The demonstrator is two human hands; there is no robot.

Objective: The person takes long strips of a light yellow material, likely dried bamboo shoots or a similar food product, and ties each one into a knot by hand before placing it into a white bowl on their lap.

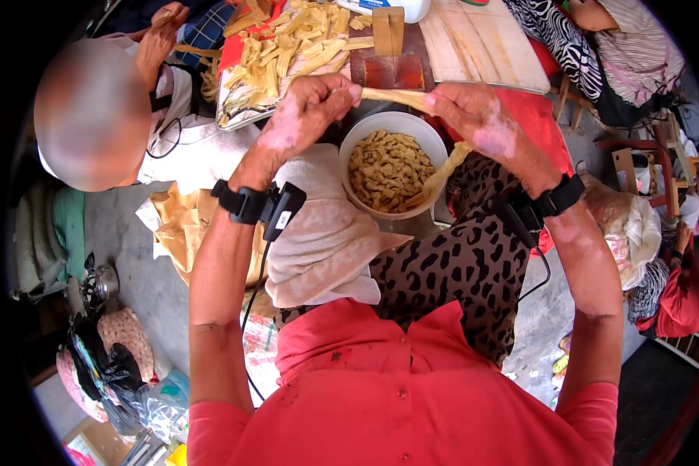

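Note:
Between my two hands a pale yellow fibrous strip (394, 98) is stretched out, above the far rim of a white bowl. My left hand (320, 108) pinches its left end between thumb and fingers. My right hand (463, 110) grips the other end, and a twisted length of like material (451, 166) hangs below that hand into the bowl. The white bowl (349, 189) holds many short knotted or folded yellow pieces (387, 166). Beyond my left hand, loose yellow strips (291, 46) lie heaped on a board.
A wooden block (388, 32) stands on a dark red base behind the strip, beside a pale wooden board (480, 46) and a white plastic container (410, 9). A towel (320, 244) covers one leg. Another person sits close at the left; others are at the right.

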